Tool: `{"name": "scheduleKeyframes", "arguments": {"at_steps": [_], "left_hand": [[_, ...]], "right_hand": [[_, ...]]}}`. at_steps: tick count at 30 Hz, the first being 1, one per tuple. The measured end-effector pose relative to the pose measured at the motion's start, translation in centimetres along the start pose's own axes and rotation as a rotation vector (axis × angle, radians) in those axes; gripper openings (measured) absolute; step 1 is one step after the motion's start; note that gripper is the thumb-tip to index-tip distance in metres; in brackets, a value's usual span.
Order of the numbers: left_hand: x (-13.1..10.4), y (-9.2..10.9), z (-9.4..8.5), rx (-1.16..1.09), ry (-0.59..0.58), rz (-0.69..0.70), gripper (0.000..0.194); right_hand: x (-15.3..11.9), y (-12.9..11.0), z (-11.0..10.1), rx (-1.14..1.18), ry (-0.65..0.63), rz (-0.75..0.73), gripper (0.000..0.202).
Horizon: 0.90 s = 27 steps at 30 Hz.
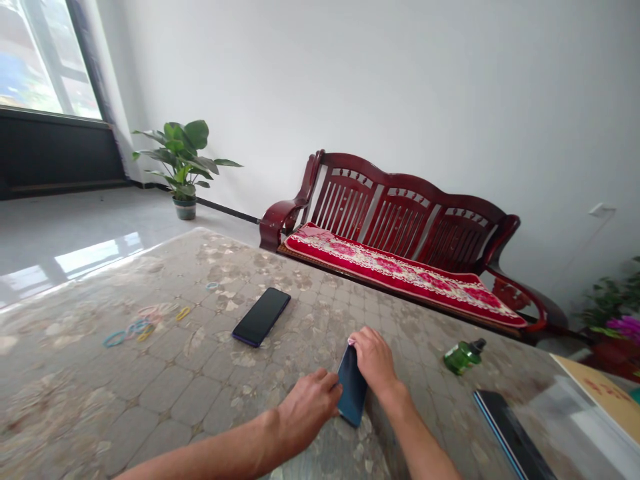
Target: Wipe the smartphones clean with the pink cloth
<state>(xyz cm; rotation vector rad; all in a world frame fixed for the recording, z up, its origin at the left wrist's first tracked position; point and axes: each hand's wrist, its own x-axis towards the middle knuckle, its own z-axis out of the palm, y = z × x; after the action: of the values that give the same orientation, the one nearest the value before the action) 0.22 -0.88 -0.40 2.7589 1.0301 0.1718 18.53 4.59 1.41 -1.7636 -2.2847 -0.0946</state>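
A dark blue smartphone (pixel 354 395) is held tilted over the table in front of me. My left hand (pixel 311 405) is closed on its left edge, with the fingertips partly hidden. At its top end is my right hand (pixel 374 359), fingers bent together against the phone. A small whitish wad (pixel 351 342) pokes out from under the right fingers; its kind is too small to make out. Further left, another smartphone (pixel 262 317) lies flat with its dark screen up.
Several coloured hair ties (pixel 141 327) lie at the left of the patterned tablecloth (pixel 210 393). On the right are a green bottle (pixel 461 358), a dark flat device (pixel 513 437) and a yellowish box (pixel 597 390). A wooden bench (pixel 400 207) stands behind the table, a potted plant (pixel 185 208) at left.
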Motion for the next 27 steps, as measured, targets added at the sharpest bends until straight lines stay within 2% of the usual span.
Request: {"name": "scheduleKeyframes", "arguments": {"at_steps": [3,9,16,18,23,27], "left_hand": [[0.0,0.0,0.2,-0.005,-0.001,-0.008,0.016],[0.3,-0.2,1.0,-0.004,0.025,-0.041,0.017],[0.0,0.1,0.1,-0.005,0.002,-0.025,0.013],[0.0,0.2,0.1,-0.019,0.006,-0.032,0.013],[0.1,0.1,0.5,-0.041,0.020,-0.053,0.016],[0.2,0.0,0.8,-0.028,0.036,-0.040,0.014]], "right_hand": [[-0.5,-0.4,0.1,0.034,0.001,-0.023,0.025],[-3.9,-1.3,-0.3,0.104,-0.027,-0.166,0.024],[-1.3,0.9,0.0,0.007,0.041,-0.017,0.024],[-1.8,0.6,0.2,0.030,0.050,-0.026,0.024],[-5.1,-0.5,0.1,0.110,0.033,-0.145,0.023],[-4.8,0.7,-0.6,0.076,0.040,-0.089,0.023]]}}
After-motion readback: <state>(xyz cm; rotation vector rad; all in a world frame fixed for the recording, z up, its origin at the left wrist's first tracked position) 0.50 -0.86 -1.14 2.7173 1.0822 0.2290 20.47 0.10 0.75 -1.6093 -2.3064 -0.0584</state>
